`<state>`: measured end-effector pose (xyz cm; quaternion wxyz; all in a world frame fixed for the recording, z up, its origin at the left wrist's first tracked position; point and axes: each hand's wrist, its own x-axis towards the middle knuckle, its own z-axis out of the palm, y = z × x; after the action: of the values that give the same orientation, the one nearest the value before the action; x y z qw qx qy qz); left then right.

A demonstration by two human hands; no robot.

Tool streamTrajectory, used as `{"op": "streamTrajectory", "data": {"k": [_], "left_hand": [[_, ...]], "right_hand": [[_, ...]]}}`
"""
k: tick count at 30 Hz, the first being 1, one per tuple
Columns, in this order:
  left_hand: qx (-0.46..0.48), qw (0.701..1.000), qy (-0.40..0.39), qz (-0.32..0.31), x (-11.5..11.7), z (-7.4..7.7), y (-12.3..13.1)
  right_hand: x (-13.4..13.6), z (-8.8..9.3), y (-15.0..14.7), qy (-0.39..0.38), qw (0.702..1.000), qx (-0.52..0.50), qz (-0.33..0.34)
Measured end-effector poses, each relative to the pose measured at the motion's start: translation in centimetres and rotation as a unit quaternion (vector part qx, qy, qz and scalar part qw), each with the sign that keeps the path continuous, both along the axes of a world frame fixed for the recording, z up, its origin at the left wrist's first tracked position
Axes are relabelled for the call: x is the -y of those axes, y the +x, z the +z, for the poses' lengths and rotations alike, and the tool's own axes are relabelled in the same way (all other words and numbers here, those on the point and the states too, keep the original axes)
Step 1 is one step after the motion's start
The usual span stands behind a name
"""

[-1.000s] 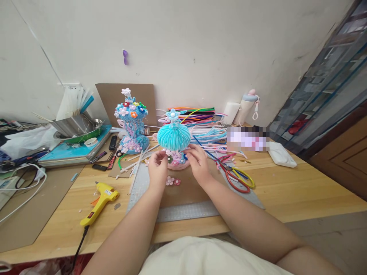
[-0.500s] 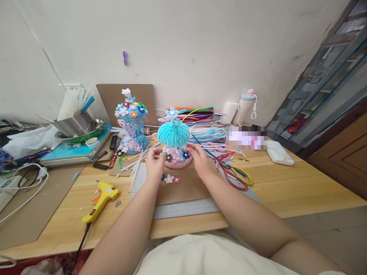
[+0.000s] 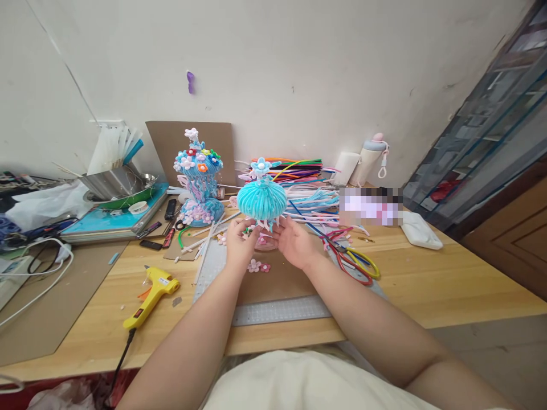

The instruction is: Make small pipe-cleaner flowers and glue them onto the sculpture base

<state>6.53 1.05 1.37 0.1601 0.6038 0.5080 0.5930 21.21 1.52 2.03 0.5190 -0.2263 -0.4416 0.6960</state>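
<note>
1. A turquoise, dome-topped pipe-cleaner ornament [image 3: 262, 200] is standing upright over the far part of the grey cutting mat [image 3: 282, 314], where a brown cardboard sheet [image 3: 277, 287] is covering the mat's middle.
2. The person's hands are flanking it, apart from each other. The left hand [image 3: 241, 245] is bending its fingers in low on the left; the right hand [image 3: 294, 242] is cupping loosely below the dome. Whether either is gripping, I cannot tell.
3. The ornament is looking light, soft and springy, fuzzy rather than slippery. The pink base [image 3: 265, 248] is probably offering the safest hold; the dome and the blue flower [image 3: 261, 165] on top are seeming easy to crush or bend.
4. Two pink pipe-cleaner flowers [image 3: 253, 265] are lying on the mat's cardboard, nearer the person.
5. Well left of the mat, beyond a yellow glue gun [image 3: 152, 293], a steel pot [image 3: 106, 185] is holding white sticks and is sitting in a green bowl [image 3: 123, 202].
6. Behind the mat, towards its right, a lidded bottle [image 3: 368, 165] is standing, its contents not showing.
</note>
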Motion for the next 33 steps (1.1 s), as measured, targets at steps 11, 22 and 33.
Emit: {"op": "streamTrajectory", "data": {"k": [11, 22, 33], "left_hand": [[-0.019, 1.000, 0.006, -0.010, 1.6, 0.9, 0.1], [-0.021, 1.000, 0.020, -0.012, 1.7, 1.0, 0.0], [-0.013, 1.000, 0.003, 0.001, 1.3, 0.5, -0.3]], "right_hand": [[0.2, 0.1, 0.2, -0.014, 1.000, -0.015, -0.007], [0.0, 0.2, 0.5, -0.034, 0.997, -0.066, -0.001], [0.0, 0.6, 0.5, -0.069, 0.989, -0.119, 0.051]]}}
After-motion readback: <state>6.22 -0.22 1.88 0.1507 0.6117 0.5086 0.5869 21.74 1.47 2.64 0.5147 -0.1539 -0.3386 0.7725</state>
